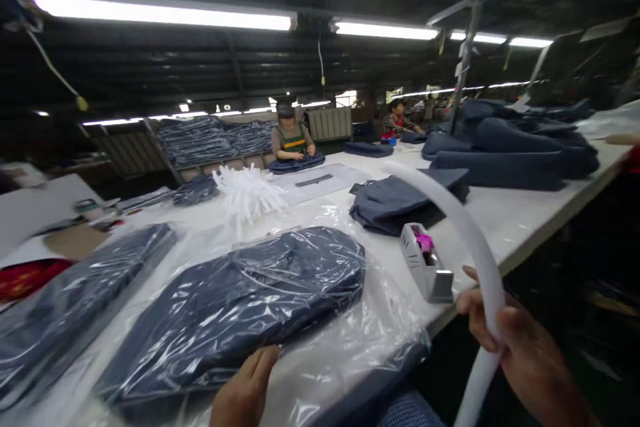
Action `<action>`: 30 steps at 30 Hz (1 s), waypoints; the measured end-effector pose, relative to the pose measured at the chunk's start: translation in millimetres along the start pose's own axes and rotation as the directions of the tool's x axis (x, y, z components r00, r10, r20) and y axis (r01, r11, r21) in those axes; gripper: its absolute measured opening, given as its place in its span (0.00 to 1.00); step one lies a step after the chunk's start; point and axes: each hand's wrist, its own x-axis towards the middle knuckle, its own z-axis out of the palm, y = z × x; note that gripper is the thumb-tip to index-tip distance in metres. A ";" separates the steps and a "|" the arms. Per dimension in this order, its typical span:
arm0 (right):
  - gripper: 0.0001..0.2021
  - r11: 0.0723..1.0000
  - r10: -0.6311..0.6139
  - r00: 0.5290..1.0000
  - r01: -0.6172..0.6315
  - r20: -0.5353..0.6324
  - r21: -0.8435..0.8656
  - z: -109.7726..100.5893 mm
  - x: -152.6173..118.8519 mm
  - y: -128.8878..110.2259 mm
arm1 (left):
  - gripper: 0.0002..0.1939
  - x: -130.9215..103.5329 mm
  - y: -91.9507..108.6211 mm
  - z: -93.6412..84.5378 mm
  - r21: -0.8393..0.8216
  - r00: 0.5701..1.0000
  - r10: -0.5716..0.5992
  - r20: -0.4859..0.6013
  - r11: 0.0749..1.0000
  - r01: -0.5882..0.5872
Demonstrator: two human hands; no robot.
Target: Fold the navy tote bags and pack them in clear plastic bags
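My right hand (pixel 520 340) is closed around a long white flexible strip (pixel 465 227), which arches up over the table edge and hangs down below the hand. At the lower middle, my left hand (pixel 245 390) has its fingers pressed together at the near edge of a clear plastic bag (pixel 390 300). Dark blue folded fabric (pixel 260 287) lies inside that bag. Just left of my right hand, a grey tape dispenser (pixel 425 263) with a pink roll stands near the table's edge.
The white table (pixel 500 213) holds a bundle of white strips (pixel 247 193), a bagged garment (pixel 90 300) at left, and dark fabric piles (pixel 500 153) at right. Two people work across it. A metal post (pixel 465 67) rises at right.
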 end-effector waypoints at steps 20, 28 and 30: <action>0.13 0.769 -0.177 0.349 0.632 0.920 -0.091 241.9 -65.6 -26.6 | 0.15 176.9 17.1 -151.9 0.085 0.972 -0.078 0.223 0.995 0.061; 0.09 0.775 -0.046 0.437 0.583 0.899 -0.243 242.2 -56.1 4.6 | 0.13 175.2 11.0 -175.8 -0.037 0.985 -0.049 0.166 0.998 0.056; 0.10 0.746 -0.026 0.432 0.608 0.902 -0.270 235.0 -55.8 14.7 | 0.13 172.8 6.9 -176.4 -0.124 0.985 -0.061 0.159 0.989 0.081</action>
